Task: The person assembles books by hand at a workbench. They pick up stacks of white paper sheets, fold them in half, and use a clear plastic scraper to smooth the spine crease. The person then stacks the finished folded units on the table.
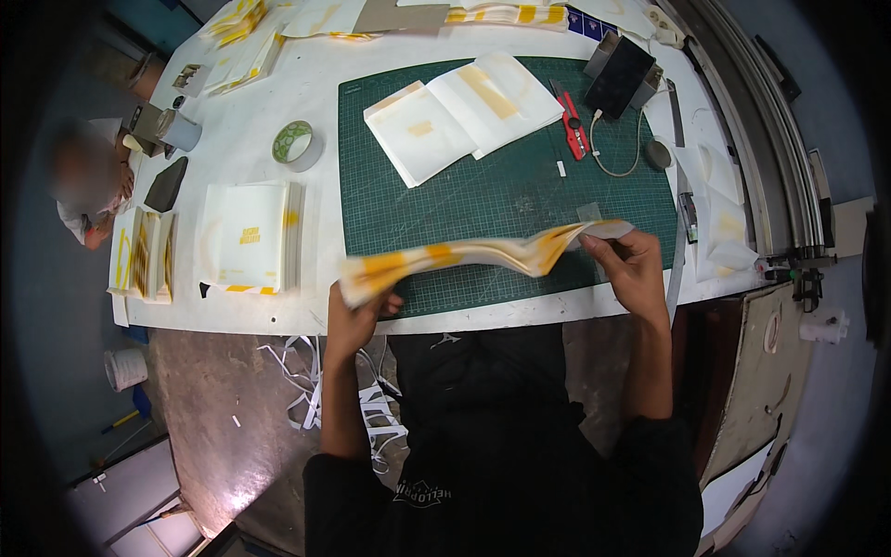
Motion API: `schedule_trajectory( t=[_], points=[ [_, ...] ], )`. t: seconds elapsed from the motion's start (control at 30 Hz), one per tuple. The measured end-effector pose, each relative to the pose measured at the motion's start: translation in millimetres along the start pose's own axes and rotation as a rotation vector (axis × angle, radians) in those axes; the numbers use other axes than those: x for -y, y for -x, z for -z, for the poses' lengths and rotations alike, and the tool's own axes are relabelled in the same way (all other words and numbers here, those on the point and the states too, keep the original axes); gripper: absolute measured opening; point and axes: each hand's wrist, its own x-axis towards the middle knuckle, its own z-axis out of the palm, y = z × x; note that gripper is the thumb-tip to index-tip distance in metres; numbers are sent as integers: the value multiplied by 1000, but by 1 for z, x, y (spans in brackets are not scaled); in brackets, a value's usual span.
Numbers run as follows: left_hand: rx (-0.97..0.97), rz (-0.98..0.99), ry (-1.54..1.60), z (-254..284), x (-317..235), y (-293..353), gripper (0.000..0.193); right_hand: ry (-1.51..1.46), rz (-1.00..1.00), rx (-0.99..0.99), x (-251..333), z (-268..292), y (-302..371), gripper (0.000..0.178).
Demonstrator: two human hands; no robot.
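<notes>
A bent stack of white and yellow printed sheets [464, 255] spans between my two hands, raised over the near edge of the green cutting mat [445, 209]. My left hand [357, 316] grips its left end, which is smeared by motion. At the right end, my right hand [631, 269] pinches the sheets between thumb and fingers. The stack sags and kinks near its right part. Farther off on the mat lie more printed sheets [464, 116], in two overlapping piles. A red utility knife [571, 123] rests to their right.
A roll of green tape [295, 146] and a stack of printed sheets [246, 237] sit left of the mat. A black device [622, 74] with a cable stands at the back right. Another person [93, 176] is at the table's left side. Paper strips [302, 381] lie on the floor.
</notes>
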Motion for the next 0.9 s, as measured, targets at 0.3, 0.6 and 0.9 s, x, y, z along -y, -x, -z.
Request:
schedule_trajectory(
  t=[0.3,0.6,0.9],
  points=[
    [-44,-336,-377,11,-28,3,27,-286,93,5,17,-9,-2,20],
    [-16,-415,86,-20,-25,1,41,-524,240,181,-27,-13,-10,26],
    [46,-557,151,-31,0,-11,37,-468,279,237,-34,-22,-12,29]
  ],
)
